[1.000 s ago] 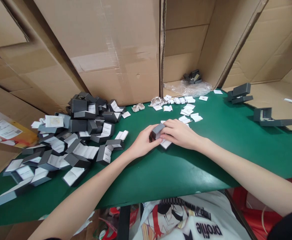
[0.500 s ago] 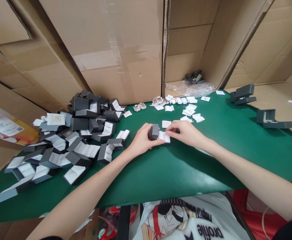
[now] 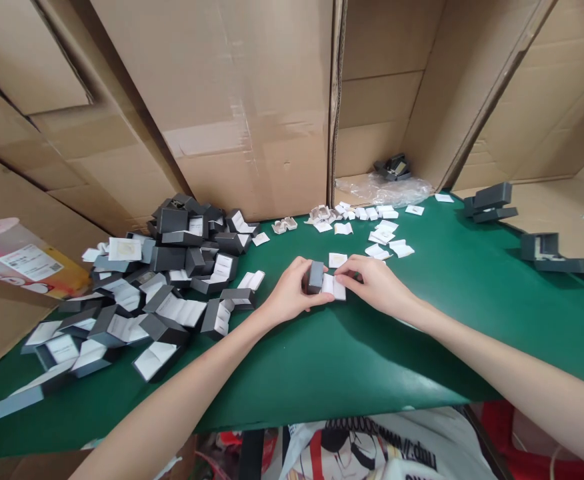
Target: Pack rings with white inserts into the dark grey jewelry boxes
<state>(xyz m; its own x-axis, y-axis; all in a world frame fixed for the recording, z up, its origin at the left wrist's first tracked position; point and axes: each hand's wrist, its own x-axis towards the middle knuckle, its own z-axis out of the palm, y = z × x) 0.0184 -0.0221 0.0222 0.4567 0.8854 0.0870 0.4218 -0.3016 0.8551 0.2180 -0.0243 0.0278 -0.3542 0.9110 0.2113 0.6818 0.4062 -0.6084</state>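
Observation:
Near the middle of the green table, my left hand (image 3: 292,293) is closed around a small dark grey jewelry box (image 3: 315,277). A white padded insert (image 3: 334,287) shows on the box's right side, with a crease down its middle. My right hand (image 3: 372,283) pinches the insert's right part between thumb and fingers. Just beyond my fingertips lies a flat white card (image 3: 337,259) with a faint pale mark. The fingers partly hide the box's far side and base.
Many open grey boxes (image 3: 169,257) with white linings are heaped at left, beside a clear plastic tub (image 3: 22,257). White inserts (image 3: 383,232) lie scattered toward the back. Two open boxes (image 3: 492,200) stand at right. Cardboard walls (image 3: 252,100) rise behind the table (image 3: 292,373).
The view has tilted slightly upward, so everything sits a little lower in the picture. Both hands keep nearly the same hold on the box and insert.

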